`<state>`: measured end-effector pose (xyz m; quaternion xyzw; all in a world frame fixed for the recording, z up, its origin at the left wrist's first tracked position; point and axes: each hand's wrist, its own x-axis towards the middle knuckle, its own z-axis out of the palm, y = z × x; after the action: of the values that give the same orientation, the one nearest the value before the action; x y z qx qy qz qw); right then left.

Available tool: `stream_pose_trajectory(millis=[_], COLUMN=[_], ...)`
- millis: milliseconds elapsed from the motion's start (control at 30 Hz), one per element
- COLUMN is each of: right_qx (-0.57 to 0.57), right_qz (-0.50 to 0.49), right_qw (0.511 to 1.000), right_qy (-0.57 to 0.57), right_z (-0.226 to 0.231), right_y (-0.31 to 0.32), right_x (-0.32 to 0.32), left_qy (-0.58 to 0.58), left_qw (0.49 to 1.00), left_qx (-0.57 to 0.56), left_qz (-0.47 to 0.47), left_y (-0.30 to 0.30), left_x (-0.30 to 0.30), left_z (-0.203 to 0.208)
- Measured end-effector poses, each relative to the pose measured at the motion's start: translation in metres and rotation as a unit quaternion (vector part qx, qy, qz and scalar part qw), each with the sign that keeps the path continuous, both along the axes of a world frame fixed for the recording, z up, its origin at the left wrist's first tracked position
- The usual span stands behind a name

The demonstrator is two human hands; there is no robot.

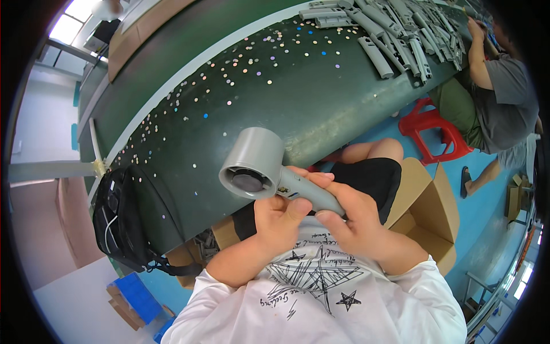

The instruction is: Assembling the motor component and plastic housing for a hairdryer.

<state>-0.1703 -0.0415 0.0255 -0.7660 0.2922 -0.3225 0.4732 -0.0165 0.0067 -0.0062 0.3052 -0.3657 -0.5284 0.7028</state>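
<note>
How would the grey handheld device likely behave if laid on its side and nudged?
The grey handheld device looks stiff: its shell shows no bend under the left hand and right hand. It may roll in a curve, since the round head is wider than the slim handle.

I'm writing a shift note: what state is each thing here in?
Gray fan: held in left hand and right hand, on or off unclear
Cardboard box at right: open
Gray parts: heaped loosely
Small dots: scattered over the table
Red stool: upright
Black bag: open or closed, can't tell
</note>
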Motion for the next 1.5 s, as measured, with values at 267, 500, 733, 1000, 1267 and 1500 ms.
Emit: stream_pose_trajectory(millis=[267,500,733,1000,1267,1500], right_qx=[-0.074,-0.113,-0.134,-0.176,0.026,0.331], right_qz=[-0.086,-0.043,-0.037,-0.043,0.002,-0.039], right_qw=[0.993,0.992,0.990,0.983,0.999,0.919], right_qy=[0.043,0.020,0.026,0.016,-0.032,-0.211], right_z=[-0.008,0.006,0.011,0.009,0.010,0.024], right_y=[0.000,0.002,0.002,-0.007,-0.030,-0.135], right_x=[0.025,0.021,0.024,0.021,0.027,0.093], left_qy=[0.024,0.242,0.274,0.154,-0.049,-0.089], left_qw=[0.999,0.962,0.952,0.984,0.996,0.982], left_qx=[0.017,-0.048,-0.052,-0.050,0.010,0.036], left_qz=[0.044,-0.114,-0.125,-0.078,0.072,0.162], left_y=[-0.013,-0.016,-0.016,-0.020,-0.049,-0.161], left_x=[-0.003,0.008,0.011,0.012,0.014,0.048], left_z=[-0.001,-0.013,-0.010,0.000,0.042,0.046])
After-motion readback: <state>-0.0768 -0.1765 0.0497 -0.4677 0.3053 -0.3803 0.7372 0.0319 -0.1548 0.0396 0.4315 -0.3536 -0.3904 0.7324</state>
